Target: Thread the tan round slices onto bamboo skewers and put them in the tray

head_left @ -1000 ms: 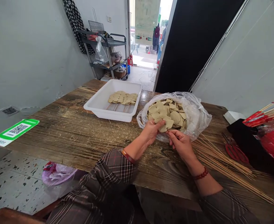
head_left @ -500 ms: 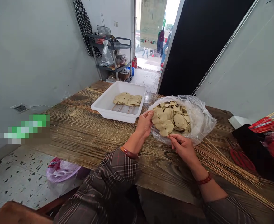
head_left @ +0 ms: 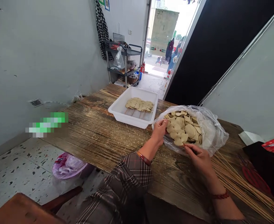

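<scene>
Between my hands is a skewer threaded with several flat, round beige slices (head_left: pixel 177 132), tilted over the bag. My left hand (head_left: pixel 159 130) pinches the slices at the upper end. With thumb and fingers closed, my right hand (head_left: pixel 196 155) grips the skewer's stick end at the lower right. Directly behind lies a clear plastic bag (head_left: pixel 213 130), opened wide and full of loose beige slices (head_left: pixel 193 132). To the left stands a white plastic tray (head_left: pixel 133 119) with finished-looking skewers of slices (head_left: pixel 139 104) lying in it, their sticks toward me.
Long bamboo skewers (head_left: pixel 242 183) lie on the wooden table (head_left: pixel 99 130) at right. Red-handled scissors (head_left: pixel 255 177) and a black box (head_left: pixel 256 152) are beyond them. A purple basin (head_left: pixel 68 168) stands on the floor at left. A shelf cart (head_left: pixel 125 62) stands near the doorway.
The view has turned left, so everything sits further right and slightly lower. Both hands keep their hold on the skewer and its slices, with little movement between them.
</scene>
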Motion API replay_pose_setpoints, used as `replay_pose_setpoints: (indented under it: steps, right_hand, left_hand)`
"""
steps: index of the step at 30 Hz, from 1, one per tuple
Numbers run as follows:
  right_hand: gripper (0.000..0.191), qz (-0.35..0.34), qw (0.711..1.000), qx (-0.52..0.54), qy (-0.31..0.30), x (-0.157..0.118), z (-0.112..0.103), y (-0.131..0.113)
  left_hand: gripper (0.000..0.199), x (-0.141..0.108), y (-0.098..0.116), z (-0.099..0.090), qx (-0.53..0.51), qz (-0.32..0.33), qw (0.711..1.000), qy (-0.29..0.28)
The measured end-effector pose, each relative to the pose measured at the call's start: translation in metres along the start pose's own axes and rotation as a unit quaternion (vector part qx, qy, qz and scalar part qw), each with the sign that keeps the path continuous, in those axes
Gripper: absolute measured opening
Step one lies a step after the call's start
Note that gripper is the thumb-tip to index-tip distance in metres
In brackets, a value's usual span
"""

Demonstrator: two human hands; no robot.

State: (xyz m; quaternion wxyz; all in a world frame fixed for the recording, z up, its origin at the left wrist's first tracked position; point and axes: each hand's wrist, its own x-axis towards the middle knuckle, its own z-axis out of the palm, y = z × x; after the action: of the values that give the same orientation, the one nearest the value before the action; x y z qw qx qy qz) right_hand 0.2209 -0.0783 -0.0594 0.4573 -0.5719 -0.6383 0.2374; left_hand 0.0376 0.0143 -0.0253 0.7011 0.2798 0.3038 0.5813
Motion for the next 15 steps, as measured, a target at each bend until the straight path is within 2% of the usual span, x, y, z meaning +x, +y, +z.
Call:
replay_pose_setpoints:
  steps: [2, 5, 8, 11, 15]
  right_hand:
    - [0.025, 0.038, 0.998, 0.015, 0.039, -0.001, -0.003, 0.002]
    - [0.033, 0.096, 0.990, 0.050, 0.095, 0.000, -0.005, -0.001]
    - [0.042, 0.127, 0.979, 0.092, 0.132, 0.012, -0.003, -0.018]
    - [0.044, 0.122, 0.982, 0.096, 0.106, 0.037, 0.003, -0.053]
    - [0.043, 0.074, 0.997, 0.034, 0.012, 0.086, 0.028, -0.113]
  left_hand:
    - [0.025, -0.001, -0.002, -0.001, -0.005, -0.021, 1.000, -0.019]
    - [0.020, -0.001, -0.008, -0.002, -0.011, -0.052, 0.998, -0.014]
    - [0.014, 0.001, -0.015, -0.003, 0.004, -0.060, 0.998, -0.013]
    - [0.015, 0.003, -0.022, -0.003, 0.009, -0.052, 0.998, -0.020]
    - [0.018, 0.006, -0.029, -0.005, 0.010, -0.045, 0.999, -0.017]
